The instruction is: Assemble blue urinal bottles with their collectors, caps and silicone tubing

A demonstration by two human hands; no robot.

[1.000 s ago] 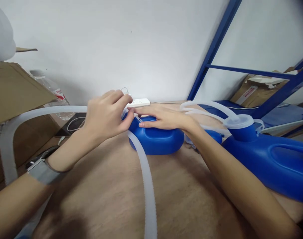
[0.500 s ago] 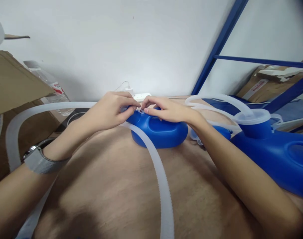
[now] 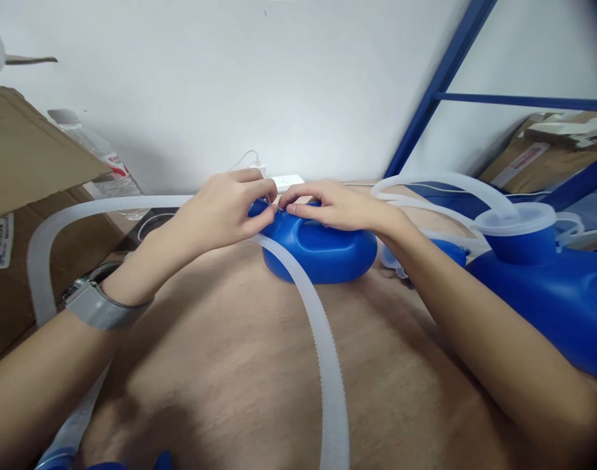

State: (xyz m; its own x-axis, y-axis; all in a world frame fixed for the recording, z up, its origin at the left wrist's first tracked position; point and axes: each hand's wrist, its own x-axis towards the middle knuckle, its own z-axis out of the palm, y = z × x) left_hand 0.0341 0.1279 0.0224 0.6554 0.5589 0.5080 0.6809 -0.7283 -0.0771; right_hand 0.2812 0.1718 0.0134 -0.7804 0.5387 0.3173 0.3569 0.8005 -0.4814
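A blue plastic urinal bottle point(image 3: 322, 258) with a moulded handle lies on its side on the brown tabletop point(image 3: 220, 365). My left hand point(image 3: 237, 205) closes its thumb and fingers around the blue neck end. Beside it, my right hand point(image 3: 322, 203) rests over the handle, with thumb and fingertips pinched together at the base of the neck. Whatever small part lies between the fingertips is hidden. A whitish ribbed hose point(image 3: 311, 307) runs from under my left hand toward me. Another stretch of hose point(image 3: 44, 248) arches behind my left forearm.
At right stands a larger-looking blue urinal bottle point(image 3: 538, 300) with a translucent lid and hose. Cardboard boxes point(image 3: 29, 150) and a clear water bottle point(image 3: 117, 173) are at left. A white power strip point(image 3: 286, 181) lies by the wall; a blue metal frame point(image 3: 435, 91) rises at right.
The view has shifted slightly. The small translucent tab seen between my fingertips is now covered, and my left fingers are curled more around the neck. Blue parts show at the bottom left edge.
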